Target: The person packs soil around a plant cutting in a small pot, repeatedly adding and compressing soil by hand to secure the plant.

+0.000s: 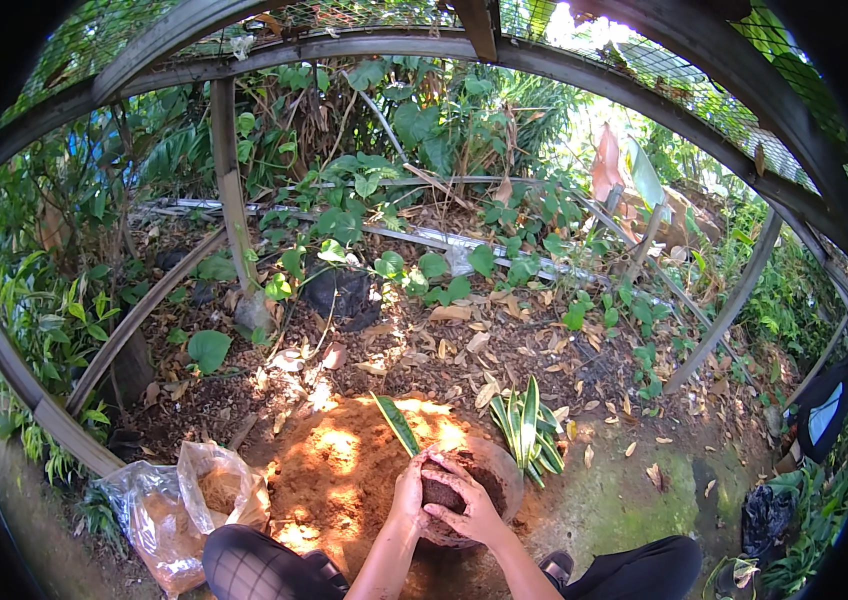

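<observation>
My left hand [408, 494] and my right hand [470, 507] are cupped around a rounded clump of dark soil [442, 492], fingers curled and fingertips near each other on its far side. Below them is a wide round pot [507, 468] with a pale, dirt-smeared rim and dark soil inside. A single yellow-edged snake plant leaf [397, 424] sticks out beyond my left hand; its base is hidden, so whether I hold it I cannot tell. Just right of the pot's far side is a snake plant [527, 430] with several striped leaves.
A mound of reddish-brown soil [329, 455] spreads left of the pot. Two clear plastic bags [159, 520] of brown material stand beside my left knee. A black plastic bag [766, 520] lies far right. Curved wooden frame posts [229, 180] surround leaf-littered ground and mossy paving [634, 490].
</observation>
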`<move>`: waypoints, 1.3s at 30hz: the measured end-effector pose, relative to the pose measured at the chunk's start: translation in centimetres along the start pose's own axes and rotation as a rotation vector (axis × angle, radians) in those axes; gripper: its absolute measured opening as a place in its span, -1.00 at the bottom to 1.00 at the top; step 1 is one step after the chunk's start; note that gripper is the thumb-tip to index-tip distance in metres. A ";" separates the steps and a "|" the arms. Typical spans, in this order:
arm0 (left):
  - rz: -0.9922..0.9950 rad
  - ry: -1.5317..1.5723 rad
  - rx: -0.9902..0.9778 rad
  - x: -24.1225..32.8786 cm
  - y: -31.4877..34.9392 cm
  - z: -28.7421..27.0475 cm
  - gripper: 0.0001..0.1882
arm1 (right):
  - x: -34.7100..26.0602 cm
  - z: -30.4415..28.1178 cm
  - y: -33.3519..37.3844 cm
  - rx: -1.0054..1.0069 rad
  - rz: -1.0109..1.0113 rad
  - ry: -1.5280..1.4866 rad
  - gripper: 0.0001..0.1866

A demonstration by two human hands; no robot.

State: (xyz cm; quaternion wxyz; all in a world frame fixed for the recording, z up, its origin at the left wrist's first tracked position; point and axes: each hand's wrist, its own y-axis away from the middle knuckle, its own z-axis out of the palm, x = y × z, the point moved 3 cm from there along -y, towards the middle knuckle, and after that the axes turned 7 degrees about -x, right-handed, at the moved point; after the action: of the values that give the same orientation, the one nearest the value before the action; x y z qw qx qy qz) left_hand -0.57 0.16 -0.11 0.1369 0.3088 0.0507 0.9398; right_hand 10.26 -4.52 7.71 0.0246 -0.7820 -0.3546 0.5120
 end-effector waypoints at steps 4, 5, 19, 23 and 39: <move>-0.059 0.092 -0.066 -0.3 -0.1 0.0 -0.63 | -0.7 -0.5 0.3 0.002 -0.016 0.114 -0.39; -0.072 0.123 -0.082 -0.1 0.1 0.2 -0.64 | -1.1 -0.5 0.3 0.004 -0.071 0.176 -0.40; 0.188 0.190 -0.019 1.7 4.2 7.9 -0.61 | -1.4 -0.8 -1.0 1.108 0.066 -0.520 -0.88; 0.298 0.491 0.094 1.7 2.4 5.2 -0.73 | -0.2 1.9 -1.5 0.835 0.214 -0.845 -0.73; 0.111 0.417 0.038 0.2 1.8 3.1 -0.56 | -0.4 0.3 -2.0 0.424 -0.010 0.091 -0.85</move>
State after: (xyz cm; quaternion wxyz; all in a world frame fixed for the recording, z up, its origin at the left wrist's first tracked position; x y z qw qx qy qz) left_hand 0.69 -1.43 2.79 0.0654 0.1126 0.0785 0.9884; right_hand 8.81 -3.35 8.70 0.2073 -0.7799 -0.2412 0.5390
